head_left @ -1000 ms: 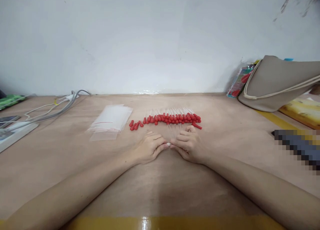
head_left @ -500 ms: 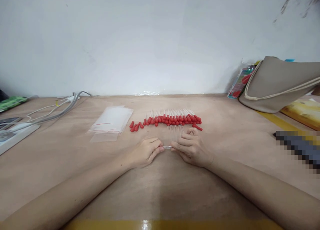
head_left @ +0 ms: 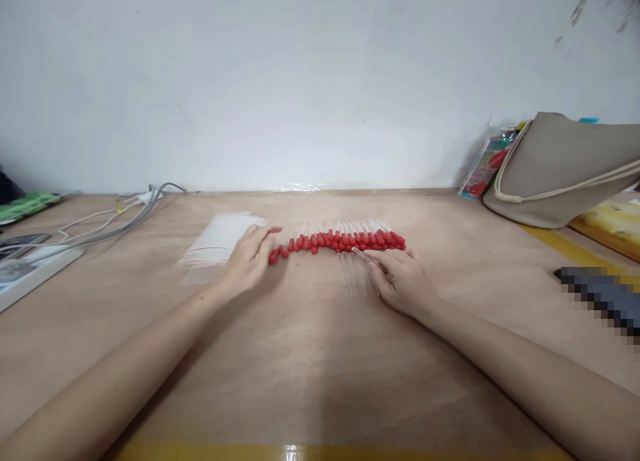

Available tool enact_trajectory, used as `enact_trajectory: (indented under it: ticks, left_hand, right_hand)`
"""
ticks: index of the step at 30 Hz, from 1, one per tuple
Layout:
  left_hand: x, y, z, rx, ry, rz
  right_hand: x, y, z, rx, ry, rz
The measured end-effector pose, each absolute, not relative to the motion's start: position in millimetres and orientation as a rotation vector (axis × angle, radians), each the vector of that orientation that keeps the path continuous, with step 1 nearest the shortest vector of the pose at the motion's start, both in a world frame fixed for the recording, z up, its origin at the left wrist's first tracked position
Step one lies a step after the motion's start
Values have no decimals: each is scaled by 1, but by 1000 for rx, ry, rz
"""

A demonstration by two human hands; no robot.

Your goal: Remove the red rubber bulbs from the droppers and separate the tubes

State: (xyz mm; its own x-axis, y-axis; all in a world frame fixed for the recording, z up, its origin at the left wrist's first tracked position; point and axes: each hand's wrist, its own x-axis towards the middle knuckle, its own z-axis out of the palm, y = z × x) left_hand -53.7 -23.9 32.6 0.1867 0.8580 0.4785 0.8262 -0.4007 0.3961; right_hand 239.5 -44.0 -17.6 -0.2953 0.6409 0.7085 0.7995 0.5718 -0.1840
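Note:
My left hand (head_left: pixel 250 255) is over the left end of the row, beside a few loose red rubber bulbs (head_left: pixel 284 251). Its fingers are apart, and I see nothing held between them. In my right hand (head_left: pixel 403 281) a clear glass dropper tube (head_left: pixel 359 251) is pinched, its end pointing left. Several droppers with red bulbs (head_left: pixel 345 239) lie side by side in the middle, their clear stems toward the wall. Bare clear tubes (head_left: pixel 350 277) lie in front of the row, partly behind my right hand.
A stack of clear plastic bags (head_left: pixel 213 237) lies at the left, partly behind my left hand. Cables (head_left: pixel 130 221) and a white power strip (head_left: pixel 40 274) are farther left. At the right stand a beige bag (head_left: pixel 560 161) and a colourful packet (head_left: pixel 487 164), with a blurred dark object (head_left: pixel 600 297) nearer.
My hands have parted from the middle. The left has moved left and forward to the loose bulbs, opening. The right has moved slightly right and forward with the glass tube.

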Motion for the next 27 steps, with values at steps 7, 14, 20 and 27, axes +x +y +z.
enact_trajectory:
  ticks: [7, 14, 20, 27]
  left_hand:
    - [-87, 8, 21, 2219, 2083, 701]
    - [-81, 12, 19, 2268, 2110, 706]
    - [-76, 9, 18, 2306, 2141, 670]
    - [-48, -4, 13, 2823, 2022, 924]
  right_hand:
    - [232, -47, -15, -1222, -2031, -202]
    - [227, -50, -16, -1229, -2133, -301]
    - [225, -53, -14, -1261, -2252, -166]
    - [223, -56, -11, -1294, -2355, -155]
